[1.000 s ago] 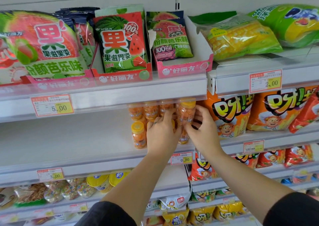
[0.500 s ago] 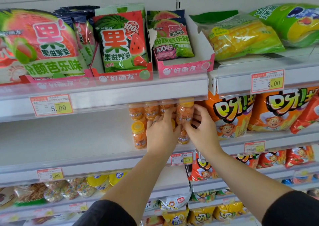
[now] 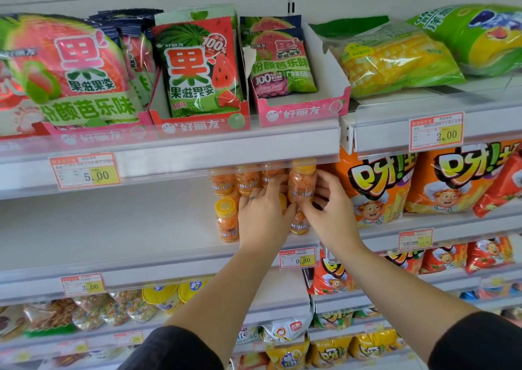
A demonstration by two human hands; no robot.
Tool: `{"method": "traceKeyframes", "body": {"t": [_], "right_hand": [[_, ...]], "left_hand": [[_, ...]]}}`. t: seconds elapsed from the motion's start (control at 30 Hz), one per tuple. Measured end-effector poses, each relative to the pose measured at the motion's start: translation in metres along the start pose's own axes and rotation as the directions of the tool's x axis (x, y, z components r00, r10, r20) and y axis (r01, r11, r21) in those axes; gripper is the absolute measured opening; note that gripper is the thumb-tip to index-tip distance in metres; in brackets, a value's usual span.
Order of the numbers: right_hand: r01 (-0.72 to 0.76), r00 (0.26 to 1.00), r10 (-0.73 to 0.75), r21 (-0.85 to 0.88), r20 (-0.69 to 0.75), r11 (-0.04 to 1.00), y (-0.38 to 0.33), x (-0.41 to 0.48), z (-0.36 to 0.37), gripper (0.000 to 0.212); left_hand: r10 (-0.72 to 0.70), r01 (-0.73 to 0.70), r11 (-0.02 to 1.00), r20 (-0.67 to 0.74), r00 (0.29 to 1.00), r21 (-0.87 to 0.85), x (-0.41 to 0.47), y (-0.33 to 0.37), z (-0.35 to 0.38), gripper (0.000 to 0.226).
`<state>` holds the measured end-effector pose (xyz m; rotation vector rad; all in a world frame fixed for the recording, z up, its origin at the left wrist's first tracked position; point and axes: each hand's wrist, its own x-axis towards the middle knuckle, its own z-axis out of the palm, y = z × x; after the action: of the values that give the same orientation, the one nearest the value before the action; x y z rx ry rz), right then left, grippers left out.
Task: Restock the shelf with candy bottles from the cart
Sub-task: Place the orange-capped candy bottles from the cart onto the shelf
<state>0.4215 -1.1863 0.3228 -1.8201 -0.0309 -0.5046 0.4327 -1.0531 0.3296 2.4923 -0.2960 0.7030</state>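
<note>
The middle shelf (image 3: 113, 228) lies bare from 9 o'clock to centre. One candy bottle (image 3: 226, 220) stands alone just left of the left hand (image 3: 262, 217), whose near-straight fingers brace the stacked bottles (image 3: 247, 179). Over the last second little has moved. The upper bottle (image 3: 300, 183) remains atop the stack at 12 o'clock with the right hand (image 3: 330, 211) grip curled round it, so it is probably being seated. The shelf lip (image 3: 226, 155) sits close above its cap, and chip bags (image 3: 375, 189) crowd 3 o'clock.
</note>
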Motion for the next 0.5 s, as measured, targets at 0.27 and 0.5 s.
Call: {"method": "traceKeyframes", "body": {"t": [0.27,0.5], "right_hand": [[-0.002,1.000,0.002,-0.012,-0.002,1.000,-0.0019,-0.0047,-0.0005,0.052],[0.010,1.000,-0.011,-0.027,-0.013,1.000,-0.0035,-0.0069,-0.0006,0.048]], "left_hand": [[-0.014,0.014,1.000,0.021,1.000,0.004,-0.0005,-0.0032,0.0010,0.045],[0.002,-0.002,1.000,0.000,1.000,0.012,-0.0012,-0.0030,0.0015,0.043]]}}
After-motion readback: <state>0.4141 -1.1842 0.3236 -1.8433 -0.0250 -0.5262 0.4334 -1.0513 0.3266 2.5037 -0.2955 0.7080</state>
